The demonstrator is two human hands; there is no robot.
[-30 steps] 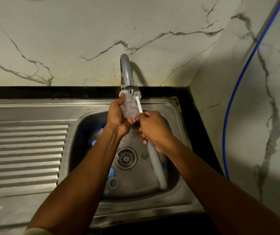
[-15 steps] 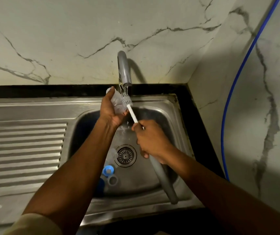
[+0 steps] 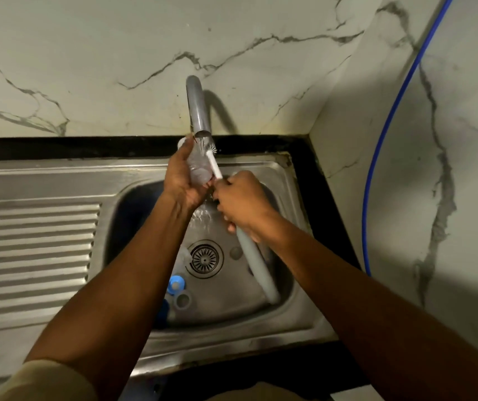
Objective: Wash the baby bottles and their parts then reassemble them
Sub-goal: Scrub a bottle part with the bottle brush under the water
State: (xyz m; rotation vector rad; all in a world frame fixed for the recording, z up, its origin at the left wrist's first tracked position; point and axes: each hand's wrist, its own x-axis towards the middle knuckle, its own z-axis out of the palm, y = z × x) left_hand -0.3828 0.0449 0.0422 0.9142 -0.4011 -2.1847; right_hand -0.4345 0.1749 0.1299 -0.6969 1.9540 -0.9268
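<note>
- Head camera is looking down while we are standing at a steel sink [image 3: 304, 319], and both our arms are reaching in from 6 o'clock.
- We are holding a clear baby bottle [image 3: 198, 169] in our left hand [image 3: 181, 180], and our fingers are curling round it.
- The bottle is sitting up at 12 o'clock of the sink bowl, right under the mouth of the grey tap [image 3: 198, 108].
- We are gripping a bottle brush [image 3: 214, 166] in our right hand [image 3: 243, 204], and our fingers are wrapping tightly round its stick.
- The brush's bristly end is poking up by the top of the bottle, just under the tap. We cannot tell if the bristles are going inside the bottle.
- The brush's fat grey handle is pointing down toward 5 o'clock, over the bowl.
- Our right hand is staying just at 4 o'clock of our left hand.
- A round drain [image 3: 204, 259] is sitting in the middle of the bowl.
- A blue part [image 3: 176, 283] and a grey ring [image 3: 182, 299] are lying at 7 o'clock of the drain, beside our left arm.
- A ridged draining board [image 3: 35, 247] is lying at 9 o'clock of the bowl.
- A blue hose [image 3: 382, 140] is running down the wall at 3 o'clock.
</note>
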